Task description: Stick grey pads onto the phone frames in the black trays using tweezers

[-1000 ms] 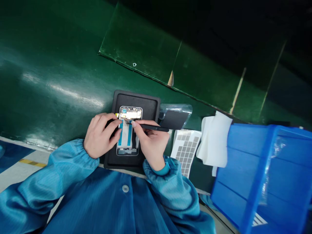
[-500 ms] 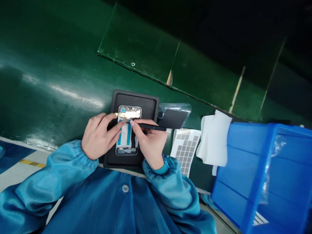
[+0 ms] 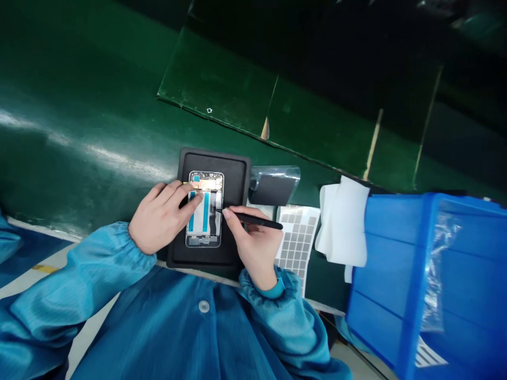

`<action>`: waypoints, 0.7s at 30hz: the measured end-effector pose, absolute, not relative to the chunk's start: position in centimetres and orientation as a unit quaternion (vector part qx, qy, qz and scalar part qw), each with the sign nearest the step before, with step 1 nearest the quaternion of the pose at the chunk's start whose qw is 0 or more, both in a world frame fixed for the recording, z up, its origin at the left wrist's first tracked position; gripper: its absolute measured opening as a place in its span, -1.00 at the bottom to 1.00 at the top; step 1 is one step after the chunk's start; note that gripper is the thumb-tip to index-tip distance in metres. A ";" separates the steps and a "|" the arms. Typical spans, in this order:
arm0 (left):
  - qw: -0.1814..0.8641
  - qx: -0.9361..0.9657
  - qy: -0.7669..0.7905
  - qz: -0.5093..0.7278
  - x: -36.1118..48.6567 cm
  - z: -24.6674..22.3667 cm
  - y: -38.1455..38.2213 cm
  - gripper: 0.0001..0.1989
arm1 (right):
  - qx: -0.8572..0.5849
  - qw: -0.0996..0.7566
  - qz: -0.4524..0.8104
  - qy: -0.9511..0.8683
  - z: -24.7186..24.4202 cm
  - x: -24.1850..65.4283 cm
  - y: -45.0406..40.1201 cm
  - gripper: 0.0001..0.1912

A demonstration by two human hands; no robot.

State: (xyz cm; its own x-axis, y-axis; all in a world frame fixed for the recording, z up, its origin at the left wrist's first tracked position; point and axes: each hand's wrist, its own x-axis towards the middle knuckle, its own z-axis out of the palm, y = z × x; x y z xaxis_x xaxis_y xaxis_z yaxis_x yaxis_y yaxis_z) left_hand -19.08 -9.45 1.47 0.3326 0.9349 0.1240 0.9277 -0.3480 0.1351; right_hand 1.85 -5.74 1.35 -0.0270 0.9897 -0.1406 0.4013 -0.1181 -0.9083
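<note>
In a black tray (image 3: 236, 181), an opened phone (image 3: 204, 214) is apparently steadied beneath the left hand (image 3: 161, 214), fingers (image 3: 191, 205) loosely spread, while a black tool (image 3: 259, 220) is pinched, likely for precision, in the right hand (image 3: 257, 245) alongside.

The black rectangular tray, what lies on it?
An opened, silver-framed phone lies there. The tray floor beneath it, and phone parts under the left hand, cannot be seen.

Opened phone (image 3: 205, 215) in tray (image 3: 236, 182), black tool (image 3: 257, 220) slanted
</note>
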 end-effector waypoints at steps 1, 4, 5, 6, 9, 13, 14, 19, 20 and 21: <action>0.031 0.820 0.564 0.090 -19.3 1.6 -9.4 -0.67 | -0.608 0.341 0.438 -0.568 1.4 2.0 -5.9 -0.87; 0.057 0.824 0.555 0.097 -19.9 1.9 -9.7 -0.71 | -0.600 0.356 0.444 -0.562 1.6 2.7 -6.3 -0.89; 0.063 0.822 0.557 0.103 -20.0 1.8 -9.9 -0.71 | -0.599 0.362 0.444 -0.559 1.8 2.9 -6.4 -0.90; 0.068 0.817 0.561 0.112 -19.9 1.7 -10.2 -0.70 | -0.599 0.367 0.444 -0.556 1.9 3.3 -6.5 -0.90; 0.067 0.764 0.622 0.161 -19.3 0.8 -11.4 -0.63 | -0.611 0.376 0.433 -0.545 2.0 4.4 -6.8 -0.88; 0.053 0.646 0.744 0.161 -17.8 -0.3 -12.2 -0.52 | -0.630 0.371 0.434 -0.526 1.8 5.8 -7.2 -0.86; 0.060 0.635 0.756 0.148 -17.6 -0.4 -12.2 -0.52 | -0.632 0.371 0.439 -0.520 1.7 6.1 -7.3 -0.85; 0.020 0.640 0.760 0.109 -21.0 0.1 -11.8 -0.55 | -0.624 0.379 0.465 -0.500 1.8 7.7 -7.4 -0.83; -0.004 0.647 0.756 0.101 -23.0 0.3 -11.7 -0.56 | -0.621 0.384 0.470 -0.496 1.8 8.0 -7.3 -0.82; -0.034 0.644 0.758 0.097 -25.3 0.5 -11.7 -0.59 | -0.617 0.390 0.475 -0.492 1.9 8.4 -7.3 -0.82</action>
